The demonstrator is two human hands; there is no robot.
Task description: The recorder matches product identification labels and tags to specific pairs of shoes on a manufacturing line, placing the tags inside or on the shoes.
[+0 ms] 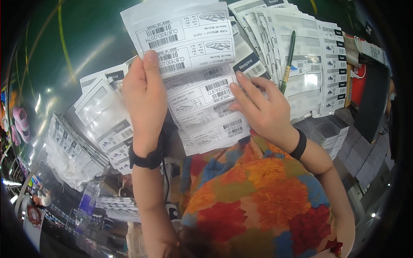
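Observation:
My left hand (145, 96) grips a white label sheet (200, 32) by its left edge, thumb on top. Rows of barcodes and small shoe drawings are printed on it. The upper part bends over the lower part, where more label sheets (217, 124) hang in layers toward my lap. At the right edge of these sheets, the fingertips of my right hand (269, 109) press on the paper; the underside of that grip is hidden. Beyond my right hand, a dark green pen (289, 60) lies on a fanned stack of printed label sheets (307, 79).
More label sheets (101, 114) overlap on the green table (97, 38) at the left, beside a bundled stack (71, 139) and white plastic wrap (64, 165). On the right are a black strip-shaped object (373, 99) and white boxes (329, 133). Pink shoes (20, 122) appear at far left.

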